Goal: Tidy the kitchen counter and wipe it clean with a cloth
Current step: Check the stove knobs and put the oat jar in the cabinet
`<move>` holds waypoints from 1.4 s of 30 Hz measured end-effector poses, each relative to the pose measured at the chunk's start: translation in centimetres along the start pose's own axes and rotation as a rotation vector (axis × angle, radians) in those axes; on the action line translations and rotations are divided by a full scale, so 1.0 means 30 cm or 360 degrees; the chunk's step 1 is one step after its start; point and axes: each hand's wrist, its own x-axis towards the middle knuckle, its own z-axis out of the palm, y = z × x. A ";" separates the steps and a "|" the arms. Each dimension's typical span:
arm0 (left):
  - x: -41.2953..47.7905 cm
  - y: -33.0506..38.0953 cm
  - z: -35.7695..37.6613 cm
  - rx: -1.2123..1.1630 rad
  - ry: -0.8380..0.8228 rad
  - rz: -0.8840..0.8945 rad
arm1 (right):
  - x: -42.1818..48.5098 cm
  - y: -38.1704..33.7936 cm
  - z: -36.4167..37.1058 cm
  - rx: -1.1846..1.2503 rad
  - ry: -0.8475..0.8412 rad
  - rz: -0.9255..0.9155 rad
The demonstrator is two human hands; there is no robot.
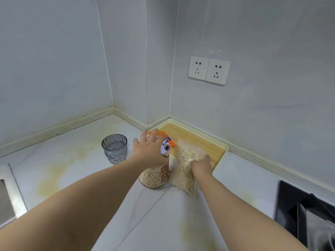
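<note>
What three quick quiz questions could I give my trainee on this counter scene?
1. True or false: the left hand rests on the oat jar.
2. Which hand has its grip on the clear bag of oats?
3. Multiple choice: the grey glass tumbler stands A) on the wooden tray, B) on the bare counter left of the jar, C) by the wall sockets.

Key: 1 true; 2 the right hand; 3 B.

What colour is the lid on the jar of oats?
Orange, seen in the head view: the lid peeks out past the left hand.
</note>
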 end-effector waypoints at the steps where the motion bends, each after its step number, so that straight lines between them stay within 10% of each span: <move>1: 0.000 0.007 -0.006 0.0030 -0.0021 0.0003 | -0.014 -0.005 -0.006 -0.0003 0.0016 -0.0008; 24: -0.636 0.387 0.003 -0.0553 -0.0183 0.1057 | -0.731 0.316 -0.337 0.0195 0.0644 0.0017; 42: -1.395 1.177 0.104 -0.0646 -0.0456 0.1786 | -1.377 0.924 -1.067 0.0360 0.1327 0.0395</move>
